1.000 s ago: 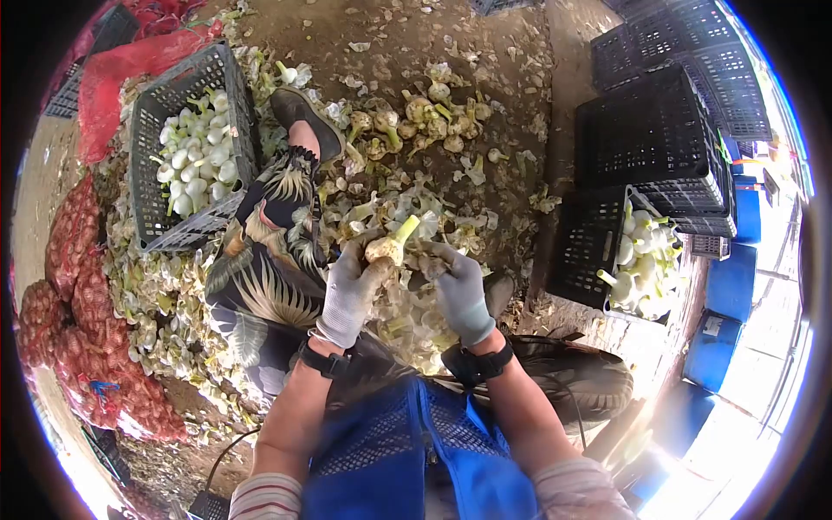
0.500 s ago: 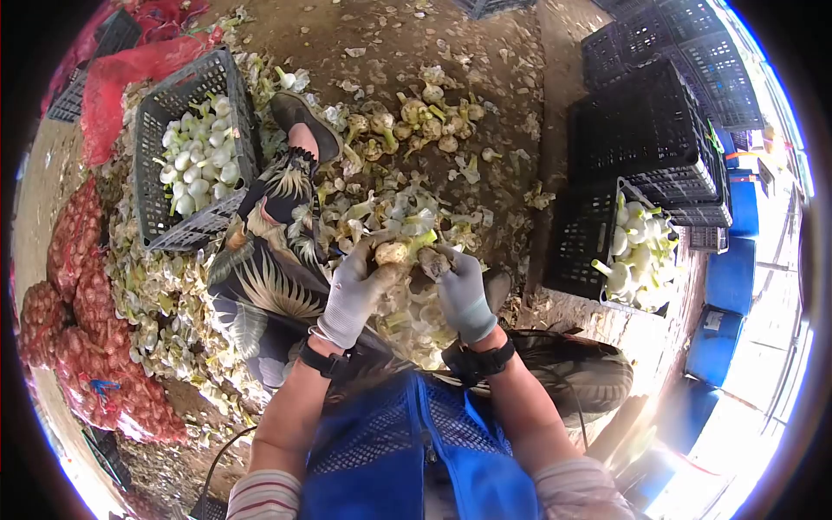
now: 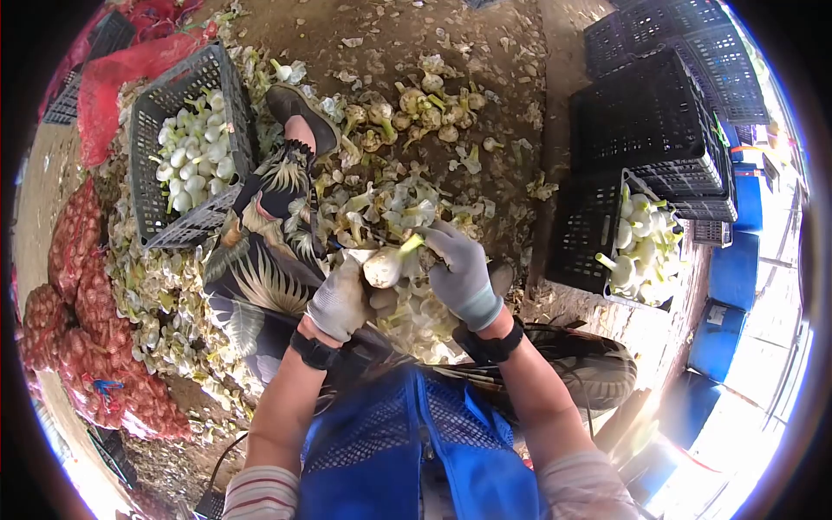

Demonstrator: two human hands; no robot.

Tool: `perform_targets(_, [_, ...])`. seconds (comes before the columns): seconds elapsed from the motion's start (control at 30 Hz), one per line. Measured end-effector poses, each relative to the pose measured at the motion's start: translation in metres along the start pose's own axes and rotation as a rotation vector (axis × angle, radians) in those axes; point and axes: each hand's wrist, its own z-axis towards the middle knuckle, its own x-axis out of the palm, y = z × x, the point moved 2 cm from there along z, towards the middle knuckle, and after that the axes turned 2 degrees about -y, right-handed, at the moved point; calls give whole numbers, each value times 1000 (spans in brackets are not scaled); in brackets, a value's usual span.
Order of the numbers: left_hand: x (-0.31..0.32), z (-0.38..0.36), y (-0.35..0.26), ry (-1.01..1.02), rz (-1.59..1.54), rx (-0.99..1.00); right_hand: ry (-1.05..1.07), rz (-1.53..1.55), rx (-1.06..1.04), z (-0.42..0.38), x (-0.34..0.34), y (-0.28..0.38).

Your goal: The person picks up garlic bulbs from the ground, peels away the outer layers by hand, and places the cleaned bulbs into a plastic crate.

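Observation:
Between my gloved hands is a pale garlic bulb point(image 3: 382, 269) with a short green stem pointing up and right. My left hand point(image 3: 339, 299) is closed at the bulb's left side, with a flap of whitish skin by its fingertips. At the stem end, my right hand point(image 3: 458, 267) pinches the green tip between thumb and fingers. Loose papery peelings point(image 3: 416, 329) lie below and around the hands. Farther out on the ground sits a pile of unpeeled bulbs point(image 3: 420, 111).
At left stands a black crate point(image 3: 149, 204) of clean white bulbs, near red net bags point(image 3: 113, 381) filled with bulbs. A second crate point(image 3: 579, 247) with white bulbs is at right, beside stacked black crates point(image 3: 637, 113) and blue containers point(image 3: 732, 269). My shoe point(image 3: 299, 117) rests among peelings.
The bulb has turned and dropped slightly, its stem now pointing right and up. My right hand has shifted up to the stem tip; my left hand has moved a little left and down.

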Motion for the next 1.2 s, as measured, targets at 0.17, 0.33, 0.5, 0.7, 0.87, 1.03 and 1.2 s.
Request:
perform_targets(0.17, [-6, 1, 14, 252, 444, -69, -40, -140, -241, 11, -1, 8])
perform_targets(0.33, [0, -2, 14, 131, 205, -82, -108, 729, 545, -9, 1, -15])
perform_targets(0.5, [7, 11, 17, -45, -116, -2, 49, 803, 318, -42, 11, -26])
perform_targets(0.7, [2, -9, -1, -428, 462, 656, -381, 1088, 727, -45, 7, -37])
perform_targets(0.87, [5, -40, -32, -289, 798, 735, -549, 1024, 777, -60, -11, -73])
perform_targets(1.03, [-19, -4, -2, -395, 1422, 750, -443, 610, 455, -49, -5, -37])
perform_targets(1.2, [19, 5, -3, -203, 1172, 409, -329, 65, 169, -40, -4, -8])
